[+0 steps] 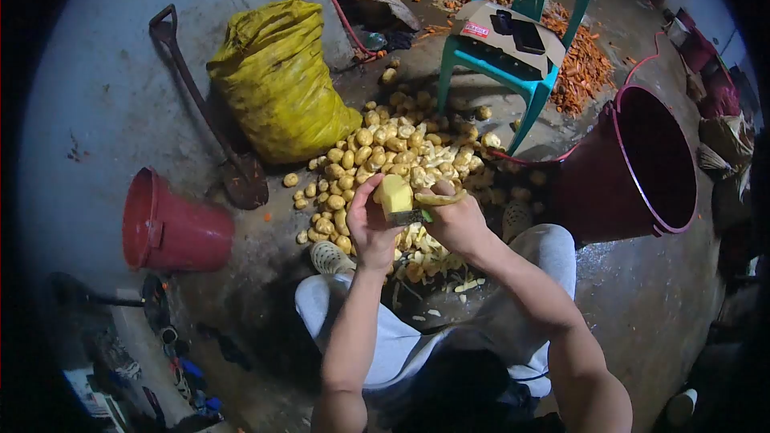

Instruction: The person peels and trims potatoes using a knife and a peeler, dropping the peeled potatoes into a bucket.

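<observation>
In the head view, my left hand is closed around a peeled, pale yellow potato. My right hand grips a knife by its handle, of which a bit of green shows. The dark knife blade lies against the potato's lower side, pointing left. A strip of peel hangs over the fingers of my right hand. Beyond and below both hands, a heap of potatoes spreads over the floor. Pale peelings lie on its near side, between my feet.
A full yellow sack leans by the wall, beside a shovel. A red bucket stands left, and a large maroon tub right. Past the heap, a teal chair bears a cardboard box; orange scraps lie behind it.
</observation>
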The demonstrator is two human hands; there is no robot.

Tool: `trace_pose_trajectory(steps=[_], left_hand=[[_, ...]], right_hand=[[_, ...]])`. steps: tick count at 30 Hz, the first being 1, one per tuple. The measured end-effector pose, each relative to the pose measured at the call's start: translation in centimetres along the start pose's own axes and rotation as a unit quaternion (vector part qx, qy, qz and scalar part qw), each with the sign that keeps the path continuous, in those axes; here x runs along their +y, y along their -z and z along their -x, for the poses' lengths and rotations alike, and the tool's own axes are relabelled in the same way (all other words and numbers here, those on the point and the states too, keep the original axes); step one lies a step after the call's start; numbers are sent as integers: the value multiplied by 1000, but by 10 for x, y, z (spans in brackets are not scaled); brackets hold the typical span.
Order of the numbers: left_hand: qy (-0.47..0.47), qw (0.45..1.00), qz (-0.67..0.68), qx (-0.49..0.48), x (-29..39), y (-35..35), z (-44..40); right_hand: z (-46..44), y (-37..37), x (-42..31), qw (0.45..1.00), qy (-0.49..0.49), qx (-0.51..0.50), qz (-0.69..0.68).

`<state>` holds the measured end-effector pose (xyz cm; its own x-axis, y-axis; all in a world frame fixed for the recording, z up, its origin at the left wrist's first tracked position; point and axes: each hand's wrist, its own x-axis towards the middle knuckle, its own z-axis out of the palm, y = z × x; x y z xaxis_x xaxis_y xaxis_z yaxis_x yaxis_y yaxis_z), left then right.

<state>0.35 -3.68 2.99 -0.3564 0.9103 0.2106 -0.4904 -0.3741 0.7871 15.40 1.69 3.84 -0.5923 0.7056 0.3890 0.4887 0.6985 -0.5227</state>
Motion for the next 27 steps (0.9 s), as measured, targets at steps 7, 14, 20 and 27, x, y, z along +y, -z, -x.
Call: trace_pose_trajectory(steps=[7,14,20,27], left_hand=[[17,999,-27,6,1,-7,1],[21,998,-55,-27,4,-6,0],[60,996,-5,-72,13,0,-2],[57,993,-49,-88,11,5,1]], right_hand=[[-2,-5,11,999,-31,3,-5],[-9,11,8,988,-128,-63,-49],[-9,19,6,980,-110,-98,-135],[-13,11,19,984,-107,-114,-90]])
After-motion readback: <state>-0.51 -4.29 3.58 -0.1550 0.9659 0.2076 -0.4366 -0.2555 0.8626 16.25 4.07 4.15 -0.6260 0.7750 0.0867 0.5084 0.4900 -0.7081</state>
